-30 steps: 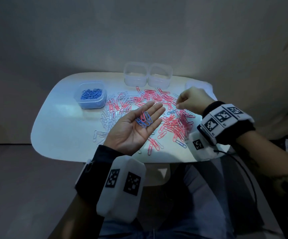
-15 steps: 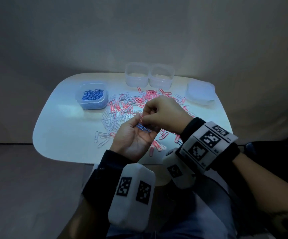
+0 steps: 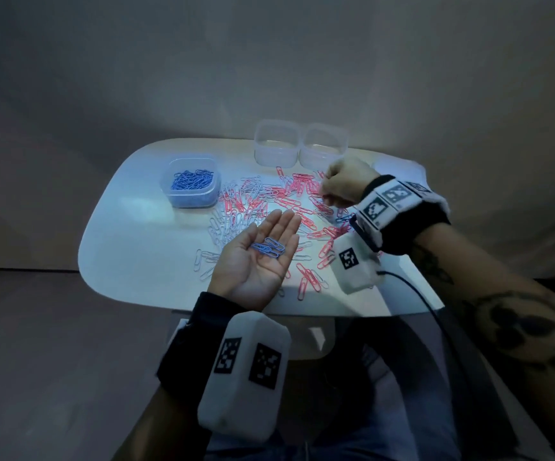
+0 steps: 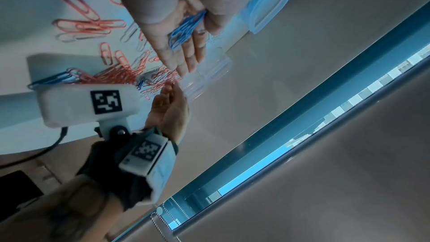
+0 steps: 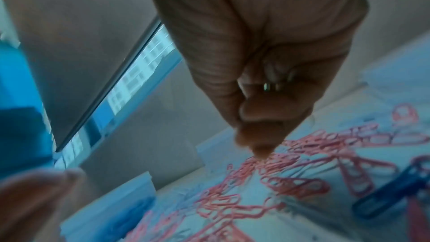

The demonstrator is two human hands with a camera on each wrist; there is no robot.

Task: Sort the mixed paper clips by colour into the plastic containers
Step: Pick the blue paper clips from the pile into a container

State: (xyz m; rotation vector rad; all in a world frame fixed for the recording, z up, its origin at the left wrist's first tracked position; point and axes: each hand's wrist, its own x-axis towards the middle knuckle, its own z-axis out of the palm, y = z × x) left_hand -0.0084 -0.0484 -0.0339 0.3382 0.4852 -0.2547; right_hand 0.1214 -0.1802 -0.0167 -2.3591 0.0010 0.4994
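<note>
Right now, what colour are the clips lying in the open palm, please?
Blue clips, clearest in the head view.

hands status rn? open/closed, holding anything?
Left hand: open, palm up, blue paper clips lying on it.
Right hand: fingers curled, tips down at the pink paper clips; cannot tell if it has pinched one.

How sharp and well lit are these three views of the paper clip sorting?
Head view: dim room, bright pool of light on the table, edges bowed by the wide angle. Left wrist view: sharp, blue paper clips crisp. Right wrist view: blurred, right hand and pink paper clips soft.
</note>
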